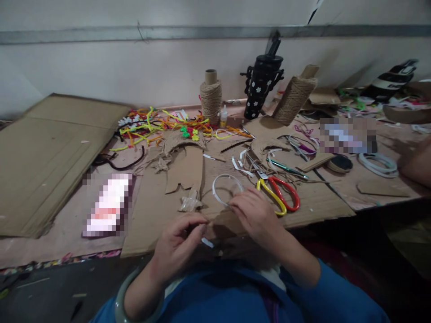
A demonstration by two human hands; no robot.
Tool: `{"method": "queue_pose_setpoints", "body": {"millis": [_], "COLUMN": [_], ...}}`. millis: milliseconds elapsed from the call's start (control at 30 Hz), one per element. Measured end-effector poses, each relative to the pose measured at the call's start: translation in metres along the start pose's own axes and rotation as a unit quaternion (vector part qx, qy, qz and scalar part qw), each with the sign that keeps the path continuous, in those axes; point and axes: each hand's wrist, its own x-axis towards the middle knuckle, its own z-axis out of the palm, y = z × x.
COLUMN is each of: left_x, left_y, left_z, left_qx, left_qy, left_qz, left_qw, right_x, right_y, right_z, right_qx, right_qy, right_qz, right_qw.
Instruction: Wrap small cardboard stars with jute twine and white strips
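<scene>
White strip (207,242) pinched in left hand (178,244), loop (225,188) at right hand (254,213).

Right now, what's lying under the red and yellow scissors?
The scissors lie on a flat cardboard sheet, with twine strands and white strip scraps around the blades. Whatever lies beneath the sheet is covered.

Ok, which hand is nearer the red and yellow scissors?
Right. The right hand lies just beside the scissors handles; the left hand sits farther away, nearer the body.
</scene>
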Motion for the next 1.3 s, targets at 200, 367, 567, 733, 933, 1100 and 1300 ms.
{"method": "queue_pose_setpoints", "body": {"millis": [200,367,567,733,933,1100,1300], "left_x": [-0.002,0.014,0.03,0.023,0.023,0.029,0.028], "left_y": [-0.015,-0.023,-0.028,-0.036,-0.036,-0.038,-0.041], "left_z": [-0.03,-0.036,-0.024,-0.022,-0.019,-0.017,-0.015], "left_qx": [0.264,0.386,0.449,0.393,0.347,0.353,0.352], "left_qy": [0.103,0.057,-0.018,-0.012,-0.023,-0.054,-0.06], "left_qz": [0.07,0.069,0.066,0.105,0.144,0.146,0.142], "left_qw": [0.956,0.918,0.891,0.914,0.927,0.922,0.923], "right_x": [0.004,0.001,-0.006,0.0,0.005,-0.009,0.002], "right_y": [0.02,0.013,0.003,-0.004,-0.008,0.01,0.025], "right_z": [0.009,0.011,0.012,0.01,0.005,0.0,0.0], "right_qx": [-0.105,0.008,0.076,0.104,0.077,-0.011,-0.082], "right_qy": [-0.089,-0.06,-0.046,-0.056,-0.09,-0.098,-0.165], "right_qz": [0.008,-0.006,-0.019,-0.007,0.007,0.01,-0.046], "right_qw": [0.99,0.998,0.996,0.993,0.993,0.995,0.982]}}
